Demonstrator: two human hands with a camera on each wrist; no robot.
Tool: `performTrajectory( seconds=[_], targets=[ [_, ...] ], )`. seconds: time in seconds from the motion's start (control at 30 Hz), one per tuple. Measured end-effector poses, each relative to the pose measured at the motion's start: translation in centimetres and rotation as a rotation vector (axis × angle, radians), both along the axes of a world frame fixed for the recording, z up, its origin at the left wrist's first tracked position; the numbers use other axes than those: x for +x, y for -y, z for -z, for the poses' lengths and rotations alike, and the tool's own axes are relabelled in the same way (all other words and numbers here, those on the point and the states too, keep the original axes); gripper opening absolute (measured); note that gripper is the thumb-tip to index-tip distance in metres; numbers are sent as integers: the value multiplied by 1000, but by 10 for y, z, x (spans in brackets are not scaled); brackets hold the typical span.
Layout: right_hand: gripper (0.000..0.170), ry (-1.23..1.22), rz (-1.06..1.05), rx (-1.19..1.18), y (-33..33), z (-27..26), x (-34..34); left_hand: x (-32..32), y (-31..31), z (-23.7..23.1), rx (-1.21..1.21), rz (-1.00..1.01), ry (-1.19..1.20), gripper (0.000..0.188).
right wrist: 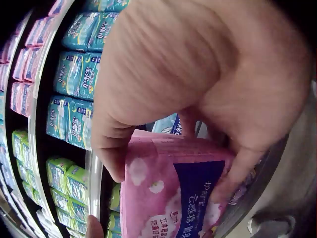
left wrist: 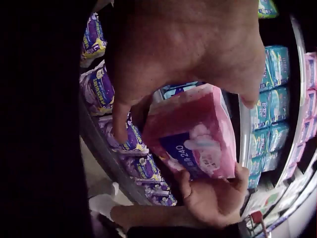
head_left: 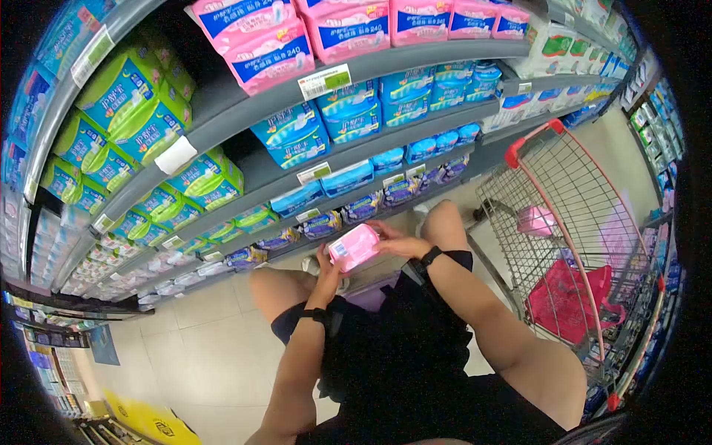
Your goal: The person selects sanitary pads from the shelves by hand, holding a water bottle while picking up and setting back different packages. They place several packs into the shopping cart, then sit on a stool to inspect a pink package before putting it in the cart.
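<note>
fingers of the left hand (head_left: 327, 276) and the right hand (head_left: 400, 243) curl round opposite ends of a pink package (head_left: 354, 250), both grips filled by it. from where i stand, it is up off the floor (head_left: 215, 326), between the person's knees and just before the lowest row, where purple packs (head_left: 361, 208) are lined up. that floor is pale tile with thin seams. a grey shelf (head_left: 415, 58) above bears pink packs (head_left: 348, 31); blue packs (head_left: 348, 116) stand beneath it, and green packs (head_left: 122, 95) crowd the left side. over on the right waits a wire shopping cart (head_left: 512, 154) with red corners, a pinkish-red bag (head_left: 565, 300) and a smaller pink item (head_left: 536, 220) inside. something yellow (head_left: 148, 419) shows at the lower left.
</note>
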State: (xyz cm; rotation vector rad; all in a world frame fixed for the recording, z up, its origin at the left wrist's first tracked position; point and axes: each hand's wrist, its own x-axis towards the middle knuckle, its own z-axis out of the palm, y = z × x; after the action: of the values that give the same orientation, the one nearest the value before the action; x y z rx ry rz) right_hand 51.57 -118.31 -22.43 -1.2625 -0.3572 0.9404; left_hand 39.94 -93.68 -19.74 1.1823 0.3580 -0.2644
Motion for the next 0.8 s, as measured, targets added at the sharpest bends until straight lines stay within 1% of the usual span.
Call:
performTrajectory(
  seconds=[0.03,0.1,0.13,0.23,0.27,0.37,0.4,0.47,0.53,0.57,0.6,0.67,0.7,0.73,0.8],
  targets=[
    [84,76,-20,16,0,-1,3,0,-1,3,-3,-18,-12,94],
    [82,88,-29,68,-4,-4,1,2,-1,9,-12,-53,-32,89],
    [81,90,-30,88,-1,-8,-3,2,1,10,-33,-69,-22,90],
    [79,-163,-1,116,0,-23,-3,4,1,7,57,-3,128,91],
    [75,-247,36,120,1,-32,-3,3,4,2,118,-19,172,89],
    [80,-319,74,137,1,2,2,5,7,-11,235,20,253,88],
    [80,-149,54,103,1,9,0,4,8,-12,165,15,232,88],
    [79,186,12,31,-1,7,-1,6,8,-11,23,1,183,88],
    [80,3,86,45,1,4,2,9,7,-10,-93,19,138,88],
    [81,-94,124,54,-1,-6,0,8,4,-8,-148,27,110,88],
    [71,-167,224,96,-4,-16,-1,7,2,-6,-173,75,84,88],
    [59,-135,263,45,-5,-38,-1,2,2,-16,-76,214,110,91],
    [54,-118,285,16,-4,-41,0,0,4,-19,-32,287,125,92],
    [51,-92,289,-24,-4,-38,1,0,4,-10,-13,363,163,101],
    [46,-34,290,-106,-6,-32,4,-2,6,-12,-27,458,101,106]
  ],
)
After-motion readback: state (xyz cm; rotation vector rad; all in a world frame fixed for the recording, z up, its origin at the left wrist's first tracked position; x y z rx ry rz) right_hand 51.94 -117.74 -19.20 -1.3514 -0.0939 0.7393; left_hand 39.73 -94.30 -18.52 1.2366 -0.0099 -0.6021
